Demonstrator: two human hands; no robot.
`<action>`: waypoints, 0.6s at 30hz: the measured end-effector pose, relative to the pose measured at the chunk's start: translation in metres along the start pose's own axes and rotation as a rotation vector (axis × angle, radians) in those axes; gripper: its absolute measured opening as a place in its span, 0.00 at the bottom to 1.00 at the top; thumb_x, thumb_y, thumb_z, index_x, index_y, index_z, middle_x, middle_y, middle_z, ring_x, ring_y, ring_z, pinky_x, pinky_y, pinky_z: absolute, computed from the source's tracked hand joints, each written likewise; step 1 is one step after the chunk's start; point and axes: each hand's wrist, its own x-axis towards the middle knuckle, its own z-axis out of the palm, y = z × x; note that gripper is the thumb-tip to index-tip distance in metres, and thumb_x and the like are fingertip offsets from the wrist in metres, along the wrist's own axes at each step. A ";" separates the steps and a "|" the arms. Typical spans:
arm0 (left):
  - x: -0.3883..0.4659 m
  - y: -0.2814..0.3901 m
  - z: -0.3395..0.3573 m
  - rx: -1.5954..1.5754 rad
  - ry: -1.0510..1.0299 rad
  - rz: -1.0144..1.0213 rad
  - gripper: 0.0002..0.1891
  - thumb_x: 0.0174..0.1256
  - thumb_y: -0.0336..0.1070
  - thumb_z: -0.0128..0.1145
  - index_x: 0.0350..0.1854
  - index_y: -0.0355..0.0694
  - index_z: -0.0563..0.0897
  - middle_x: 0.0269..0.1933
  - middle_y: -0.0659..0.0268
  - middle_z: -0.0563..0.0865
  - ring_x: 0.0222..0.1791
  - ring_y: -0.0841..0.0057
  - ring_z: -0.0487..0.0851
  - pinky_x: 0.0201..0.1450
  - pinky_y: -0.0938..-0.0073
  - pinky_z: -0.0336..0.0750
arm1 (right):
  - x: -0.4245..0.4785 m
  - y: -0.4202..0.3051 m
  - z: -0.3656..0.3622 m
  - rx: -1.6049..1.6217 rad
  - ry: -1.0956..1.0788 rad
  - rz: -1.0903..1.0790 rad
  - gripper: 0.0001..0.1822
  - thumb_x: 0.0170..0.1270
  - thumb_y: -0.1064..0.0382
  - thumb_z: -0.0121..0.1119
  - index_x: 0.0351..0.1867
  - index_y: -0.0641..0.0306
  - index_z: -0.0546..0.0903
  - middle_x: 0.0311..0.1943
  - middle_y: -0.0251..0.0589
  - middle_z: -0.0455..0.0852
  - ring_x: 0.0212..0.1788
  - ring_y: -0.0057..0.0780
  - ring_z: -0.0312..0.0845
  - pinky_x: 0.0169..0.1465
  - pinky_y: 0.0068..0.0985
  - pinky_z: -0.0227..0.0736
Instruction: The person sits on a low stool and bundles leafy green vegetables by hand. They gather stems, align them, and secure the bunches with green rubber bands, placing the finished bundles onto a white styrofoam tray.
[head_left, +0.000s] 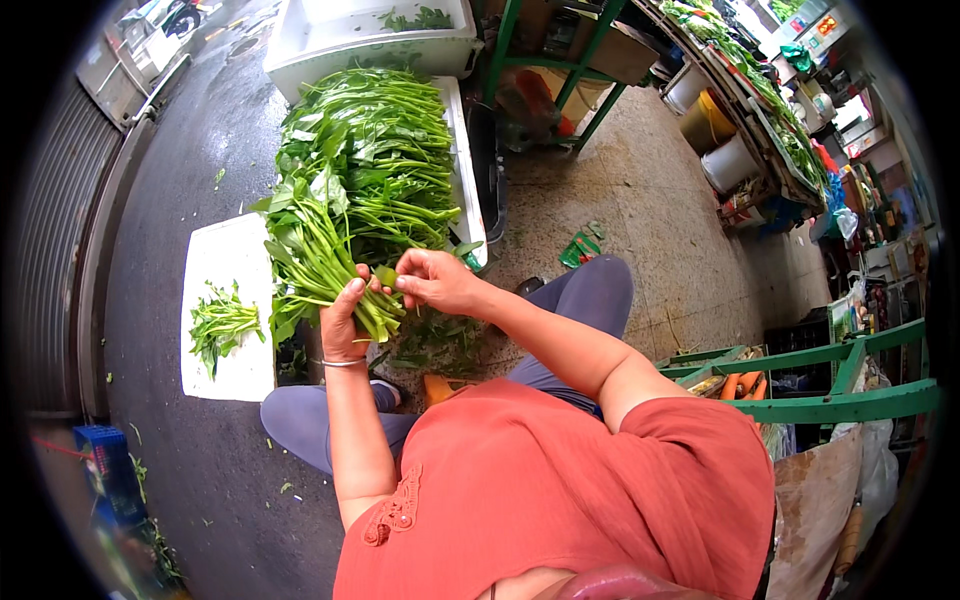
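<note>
My left hand (346, 319) is wrapped around the cut stems of a bunch of leafy greens (319, 247), which looks like water spinach. The bunch's leaves point away from me, and its stem ends stick out past my palm. Between thumb and fingers, my right hand (431, 281) pinches a single green leaf (385, 275) beside those stems. Just beyond both hands, a large pile of the same greens (382, 150) lies on a white foam tray (466, 176). To the left, a small bundle of greens (223, 322) rests on a white foam board (225, 255).
A white foam box (367, 49) stands behind the pile, beside a green metal frame (555, 64). Loose leaves (442, 341) litter the ground between my legs. At right are a green rack (832, 409) with carrots (742, 384) and a vegetable stall (765, 105). A blue crate (112, 472) sits lower left.
</note>
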 end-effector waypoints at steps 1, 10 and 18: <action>-0.002 0.002 0.004 0.063 0.018 0.015 0.13 0.58 0.29 0.59 0.45 0.33 0.76 0.35 0.65 0.80 0.35 0.74 0.80 0.41 0.68 0.78 | -0.005 -0.005 0.000 -0.175 0.067 0.036 0.22 0.61 0.56 0.60 0.49 0.70 0.69 0.39 0.49 0.80 0.41 0.31 0.78 0.42 0.28 0.74; -0.005 -0.015 0.021 0.729 0.019 0.125 0.17 0.54 0.25 0.61 0.48 0.32 0.77 0.41 0.63 0.84 0.37 0.77 0.83 0.40 0.76 0.78 | 0.022 -0.051 0.010 0.125 0.229 -0.033 0.65 0.42 0.44 0.74 0.69 0.75 0.40 0.66 0.62 0.55 0.68 0.40 0.54 0.67 0.31 0.54; -0.006 -0.006 0.020 1.356 -0.113 0.052 0.18 0.49 0.33 0.66 0.41 0.29 0.79 0.38 0.58 0.84 0.40 0.75 0.81 0.42 0.70 0.74 | 0.025 -0.040 0.036 -0.481 0.297 -0.210 0.76 0.30 0.46 0.78 0.67 0.76 0.29 0.64 0.65 0.57 0.67 0.47 0.56 0.68 0.28 0.52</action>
